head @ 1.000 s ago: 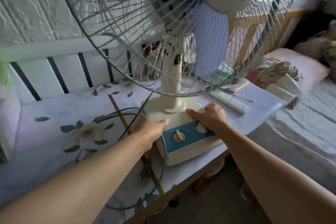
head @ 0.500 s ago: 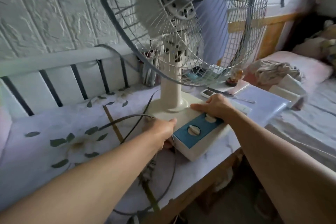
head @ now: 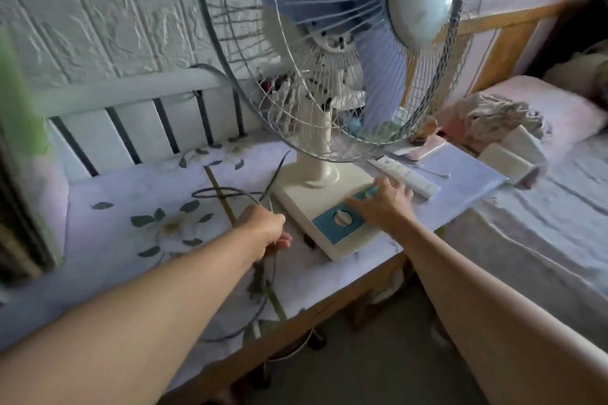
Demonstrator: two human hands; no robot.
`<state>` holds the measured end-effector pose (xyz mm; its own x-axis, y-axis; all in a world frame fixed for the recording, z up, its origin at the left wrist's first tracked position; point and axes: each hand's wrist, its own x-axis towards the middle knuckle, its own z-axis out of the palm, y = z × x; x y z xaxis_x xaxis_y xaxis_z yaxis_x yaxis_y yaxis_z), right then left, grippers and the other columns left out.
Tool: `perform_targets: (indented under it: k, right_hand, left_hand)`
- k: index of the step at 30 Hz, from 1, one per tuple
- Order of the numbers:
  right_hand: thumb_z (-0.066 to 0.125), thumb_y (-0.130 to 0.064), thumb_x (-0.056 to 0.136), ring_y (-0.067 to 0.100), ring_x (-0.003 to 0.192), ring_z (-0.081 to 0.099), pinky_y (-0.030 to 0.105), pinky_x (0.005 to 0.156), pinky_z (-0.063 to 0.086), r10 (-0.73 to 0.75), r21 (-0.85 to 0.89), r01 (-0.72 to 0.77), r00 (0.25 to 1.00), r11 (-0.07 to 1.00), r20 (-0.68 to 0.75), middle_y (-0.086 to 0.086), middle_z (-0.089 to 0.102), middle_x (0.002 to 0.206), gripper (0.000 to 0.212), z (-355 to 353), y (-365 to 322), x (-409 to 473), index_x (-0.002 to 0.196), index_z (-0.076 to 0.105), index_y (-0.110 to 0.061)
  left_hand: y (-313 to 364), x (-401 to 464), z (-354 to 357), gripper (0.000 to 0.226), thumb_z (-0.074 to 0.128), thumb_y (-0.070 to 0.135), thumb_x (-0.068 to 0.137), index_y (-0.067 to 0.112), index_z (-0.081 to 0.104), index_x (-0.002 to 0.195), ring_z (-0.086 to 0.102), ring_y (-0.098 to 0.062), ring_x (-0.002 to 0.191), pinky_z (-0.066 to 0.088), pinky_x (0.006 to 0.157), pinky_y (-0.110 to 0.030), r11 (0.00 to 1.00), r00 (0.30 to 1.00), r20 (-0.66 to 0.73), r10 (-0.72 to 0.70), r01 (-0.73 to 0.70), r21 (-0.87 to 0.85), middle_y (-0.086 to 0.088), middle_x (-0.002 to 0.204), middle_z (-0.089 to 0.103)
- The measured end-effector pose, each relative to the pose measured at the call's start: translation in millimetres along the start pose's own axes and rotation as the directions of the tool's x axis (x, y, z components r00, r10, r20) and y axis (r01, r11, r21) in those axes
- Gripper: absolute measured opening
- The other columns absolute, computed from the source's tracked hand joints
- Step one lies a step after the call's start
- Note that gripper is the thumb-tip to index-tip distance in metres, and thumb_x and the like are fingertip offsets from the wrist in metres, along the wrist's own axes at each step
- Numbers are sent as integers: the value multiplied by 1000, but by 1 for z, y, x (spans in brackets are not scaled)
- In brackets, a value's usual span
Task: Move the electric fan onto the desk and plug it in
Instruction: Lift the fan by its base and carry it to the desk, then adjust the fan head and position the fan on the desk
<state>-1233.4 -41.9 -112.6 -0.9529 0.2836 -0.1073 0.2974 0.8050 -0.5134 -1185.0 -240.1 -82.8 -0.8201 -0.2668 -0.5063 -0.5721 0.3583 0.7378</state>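
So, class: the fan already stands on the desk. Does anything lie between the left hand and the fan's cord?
Nothing visible does. The left hand already grips the cord beside the fan's base, while the right hand rests on the base. No socket shows.

A home bedroom: bed (head: 543,223) with pillow (head: 556,112) beside desk (head: 138,240).

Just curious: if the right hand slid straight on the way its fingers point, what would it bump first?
Probably the white remote control, lying just beyond the right hand at the fan base; depth is hard to judge.
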Motion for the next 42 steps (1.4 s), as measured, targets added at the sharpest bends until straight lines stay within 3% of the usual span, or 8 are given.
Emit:
perform_targets:
  k: [3, 7, 12, 21, 26, 30, 33, 42]
  right_hand:
    - [65, -58, 68, 31, 123, 29, 41, 97, 35, -13, -40, 14, 999, 999, 31, 14, 39, 132, 80, -9, -13, -31, 130, 40, -13]
    - [65, -52, 73, 32, 128, 26, 43, 104, 33, -47, -48, 51, 996, 998, 81, 15, 36, 135, 80, -18, -32, -56, 137, 35, -14]
    - [67, -52, 70, 33, 129, 24, 43, 106, 31, -30, -36, 34, 993, 999, 110, 15, 35, 135, 86, -9, -61, -75, 139, 33, -14]
    - [71, -48, 70, 33, 127, 27, 45, 103, 35, 85, -85, -80, 995, 993, 55, 15, 35, 134, 81, 38, -105, -100, 136, 37, -15]
    - [74, -46, 68, 33, 126, 28, 47, 102, 37, 153, -73, -154, 988, 985, -21, 15, 36, 131, 82, 49, -125, -109, 135, 38, -15]
    - [77, -42, 66, 33, 127, 26, 47, 102, 37, 175, -64, -177, 984, 982, -42, 15, 36, 132, 84, 51, -128, -114, 135, 38, -14]
    - [76, -44, 66, 32, 130, 25, 45, 105, 35, 185, -75, -188, 981, 979, -52, 14, 34, 136, 87, 51, -126, -118, 137, 35, -16]
    - [74, -43, 67, 31, 129, 22, 42, 108, 31, 152, -113, -166, 981, 980, -123, 11, 27, 142, 93, 47, -116, -118, 144, 26, -23]
  left_hand:
    - [4, -18, -19, 33, 41, 22, 96, -6, 58, 100, 55, -22, 46, 44, 46, -29, 992, 995, -97, 26, -14, 128, -17, 72, 64]
    - [10, -25, -44, 47, 34, 31, 97, -3, 57, 120, 60, -37, 107, 52, 89, -43, 909, 973, -152, 173, -98, 404, -22, 122, 62]
    - [2, -22, -82, 40, 36, 34, 97, 5, 62, 107, 61, -35, 102, 46, 75, -38, 743, 915, -163, 370, -186, 643, -17, 112, 65]
    - [-41, 12, -148, 31, 33, 32, 99, 10, 55, 100, 56, -27, 65, 32, 55, -31, 321, 649, 89, 756, -485, 813, -12, 87, 70]
    - [-64, 34, -161, 29, 35, 36, 97, 12, 47, 107, 59, -32, 100, 41, 69, -37, 247, 733, 306, 607, -541, 804, -14, 110, 62]
    - [-67, 38, -161, 71, 51, 54, 84, 11, 27, 136, 47, -32, 119, 44, 88, -40, 336, 799, 280, 532, -502, 797, -16, 134, 43]
    - [-60, 36, -156, 92, 51, 60, 81, 15, 7, 147, 34, -31, 130, 35, 102, -43, 273, 714, 280, 641, -554, 786, -15, 147, 24]
    - [-28, 31, -131, 82, 43, 58, 87, 16, 9, 150, -6, -30, 147, -3, 117, -48, 33, 514, 364, 776, -610, 792, -10, 160, -5]
